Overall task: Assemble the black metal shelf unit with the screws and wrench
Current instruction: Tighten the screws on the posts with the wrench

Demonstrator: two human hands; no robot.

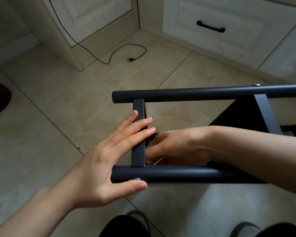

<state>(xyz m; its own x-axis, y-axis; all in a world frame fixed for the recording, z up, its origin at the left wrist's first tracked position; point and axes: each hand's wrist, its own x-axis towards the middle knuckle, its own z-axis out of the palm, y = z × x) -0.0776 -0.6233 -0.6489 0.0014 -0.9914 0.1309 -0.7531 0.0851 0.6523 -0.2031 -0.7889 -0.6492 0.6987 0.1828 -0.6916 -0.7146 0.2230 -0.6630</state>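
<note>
The left hand point(99, 161) lies flat, fingers straight, steadying the frame point(161, 173) while the right hand point(171, 147), grip unclear, likely fits a fastener behind the crossbar point(138, 134); tightening comes next.

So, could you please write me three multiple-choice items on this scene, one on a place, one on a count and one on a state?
1. Where do the left hand's fingers rest?
A. on the flat crossbar
B. on the drawer handle
C. on the cable

2. How many silver screw heads show on the frame's round tubes?
A. none
B. two
C. five

3. How is the left hand held?
A. in a fist
B. fingers straight, spread over the frame
C. pinching the cable

Answers:
1. A, the fingers lie across the crossbar between the two tubes.
2. B, one screw sits on the near tube by the thumb, another screw on the far tube.
3. B, the fingers are straight on the bar and the thumb lies along the near tube.
</note>
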